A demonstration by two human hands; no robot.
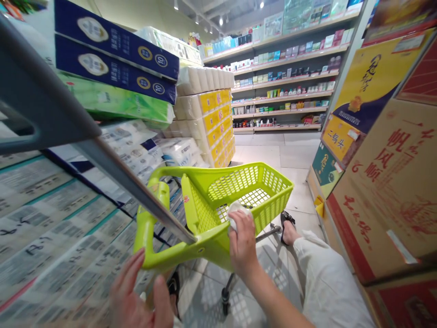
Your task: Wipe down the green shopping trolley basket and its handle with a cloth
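A lime-green shopping cart [218,243] stands in front of me, its basket pointing away to the right. My right hand [243,243] presses a crumpled white cloth or tissue [236,212] onto the near rim of the basket, fingers closed over it. At the lower left, my left hand [141,291] has its fingers apart and holds nothing. Its fingertips are at the corner of the cart's handle [139,237]; whether they touch it I cannot tell. Inside the basket only the lattice floor shows.
Stacked tissue packs [116,50] and wrapped paper rolls [208,118] line the left. Cardboard cartons [392,182] rise on the right. Shelves of small goods [283,77] stand at the back. A grey metal bar [136,187] crosses the left foreground. My shoe [287,223] is beside the cart.
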